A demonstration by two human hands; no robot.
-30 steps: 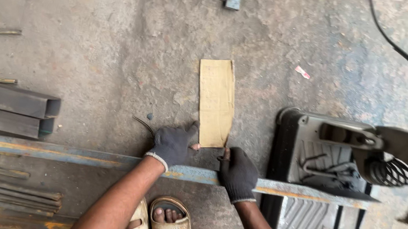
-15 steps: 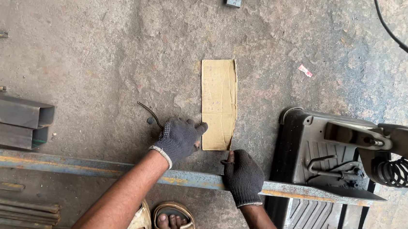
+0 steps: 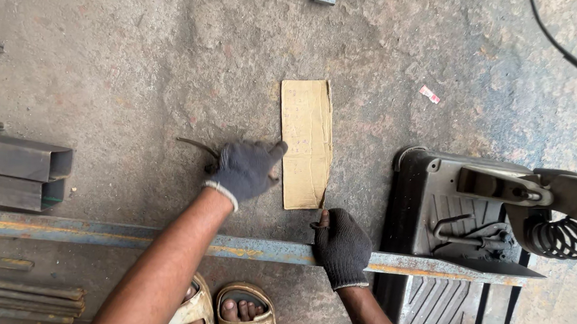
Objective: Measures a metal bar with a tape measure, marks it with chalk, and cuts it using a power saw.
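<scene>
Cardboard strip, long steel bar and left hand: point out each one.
cardboard strip [image 3: 306, 139], head view, middle of its flat face.
long steel bar [image 3: 125, 236], head view, top face left of the arms.
left hand [image 3: 245, 168], head view, back of the glove.

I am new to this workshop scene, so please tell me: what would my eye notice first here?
First come two gloved hands at the centre: the left hand presses beside a cardboard strip on the concrete floor, and the right hand grips a long rusty steel bar lying across the picture. At the right stands a dark cutting machine.
</scene>
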